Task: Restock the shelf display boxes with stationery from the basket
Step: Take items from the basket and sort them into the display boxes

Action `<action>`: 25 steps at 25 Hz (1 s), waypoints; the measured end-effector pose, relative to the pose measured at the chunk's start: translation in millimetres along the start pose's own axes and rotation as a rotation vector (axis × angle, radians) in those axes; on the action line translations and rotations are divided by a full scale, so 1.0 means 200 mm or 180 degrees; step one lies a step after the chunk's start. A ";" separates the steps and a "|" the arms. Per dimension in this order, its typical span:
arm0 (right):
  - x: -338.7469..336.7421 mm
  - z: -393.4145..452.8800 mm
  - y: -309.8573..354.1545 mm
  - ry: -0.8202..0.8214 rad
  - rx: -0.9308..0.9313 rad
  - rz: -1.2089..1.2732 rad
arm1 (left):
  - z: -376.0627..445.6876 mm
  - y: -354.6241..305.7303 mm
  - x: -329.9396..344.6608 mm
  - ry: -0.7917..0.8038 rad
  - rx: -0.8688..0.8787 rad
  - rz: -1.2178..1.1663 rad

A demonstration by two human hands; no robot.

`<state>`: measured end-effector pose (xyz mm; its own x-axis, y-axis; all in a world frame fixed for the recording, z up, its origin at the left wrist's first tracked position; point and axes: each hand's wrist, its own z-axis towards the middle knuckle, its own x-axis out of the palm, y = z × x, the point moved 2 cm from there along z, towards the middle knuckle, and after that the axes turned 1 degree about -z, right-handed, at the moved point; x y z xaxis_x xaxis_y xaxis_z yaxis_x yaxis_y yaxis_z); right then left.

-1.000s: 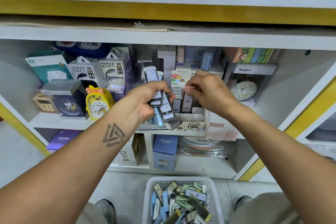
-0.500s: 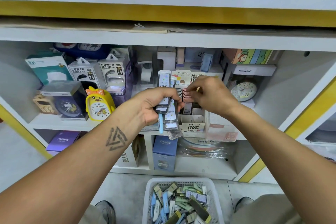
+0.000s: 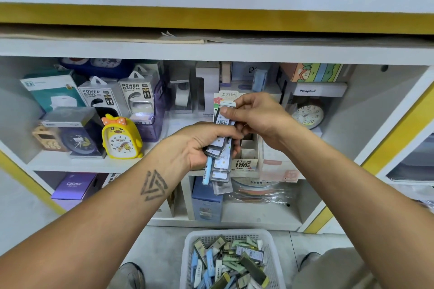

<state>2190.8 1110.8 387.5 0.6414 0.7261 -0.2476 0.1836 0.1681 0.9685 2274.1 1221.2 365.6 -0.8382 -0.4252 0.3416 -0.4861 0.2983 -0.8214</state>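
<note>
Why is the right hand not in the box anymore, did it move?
Yes. The right hand has risen from the display box and now pinches the top pack of the stack in the left hand.

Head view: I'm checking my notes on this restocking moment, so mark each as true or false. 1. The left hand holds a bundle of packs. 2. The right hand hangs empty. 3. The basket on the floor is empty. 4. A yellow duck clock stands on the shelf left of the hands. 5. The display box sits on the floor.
1. True: the left hand grips a fanned bundle of packs.
2. False: the right hand pinches one pack at the top of the bundle.
3. False: the basket holds many packs.
4. True: the yellow duck clock stands there.
5. False: the display box sits on the shelf, behind the hands.
</note>
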 end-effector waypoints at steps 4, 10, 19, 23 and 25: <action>-0.01 0.01 0.00 0.0001 0.0163 0.0375 | 0.01 0.00 -0.03 -0.0007 -0.0073 -0.0475; 0.00 0.03 -0.01 0.0098 0.0195 0.0839 | -0.02 -0.02 -0.08 -0.0130 0.0046 -0.0800; 0.00 0.08 0.00 -0.0353 -0.0666 -0.0318 | -0.11 -0.13 -0.34 -0.1012 0.0233 -0.0668; 0.07 0.07 -0.05 -0.0255 -0.1418 -0.2330 | -0.12 -0.11 -0.37 -0.0953 0.0170 -0.0578; 0.07 0.06 -0.05 -0.0329 -0.1709 -0.2688 | -0.12 -0.11 -0.37 -0.0932 0.0156 -0.0490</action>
<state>2207.4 1111.3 374.2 0.5224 0.1732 -0.8349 0.2643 0.8980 0.3517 2340.3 1266.4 369.0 -0.6458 -0.6916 0.3234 -0.5829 0.1731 -0.7939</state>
